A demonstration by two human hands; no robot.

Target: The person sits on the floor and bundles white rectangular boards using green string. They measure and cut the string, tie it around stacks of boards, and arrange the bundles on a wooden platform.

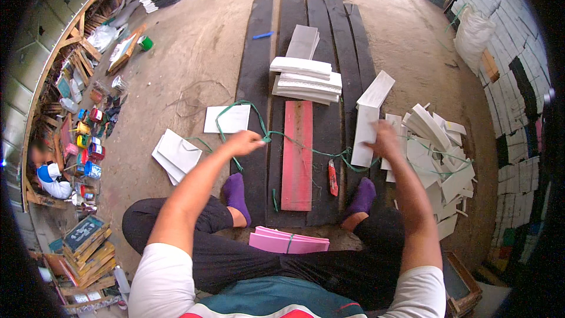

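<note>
My left hand (246, 142) is closed in a pinch on green twine (266, 137), which loops up behind it and trails across the boards to the right. My right hand (385, 141) has its fingers apart over the edge of a strip of white sheets (366, 132); whether it grips them is unclear. Between the hands lies a long red board (298, 171). A red utility knife (332, 178) rests beside it. Stacks of white strips (306, 79) lie beyond the red board. Close to my lap is a pink bundle (288, 241) tied with green twine.
Dark wooden planks (253, 70) run away from me, with a blue tool (263, 35) on them. A loose heap of white pieces (438, 159) covers the right floor. White sheets (176, 153) lie left. Paint containers (88, 141) line the far left, where another person (53, 179) sits.
</note>
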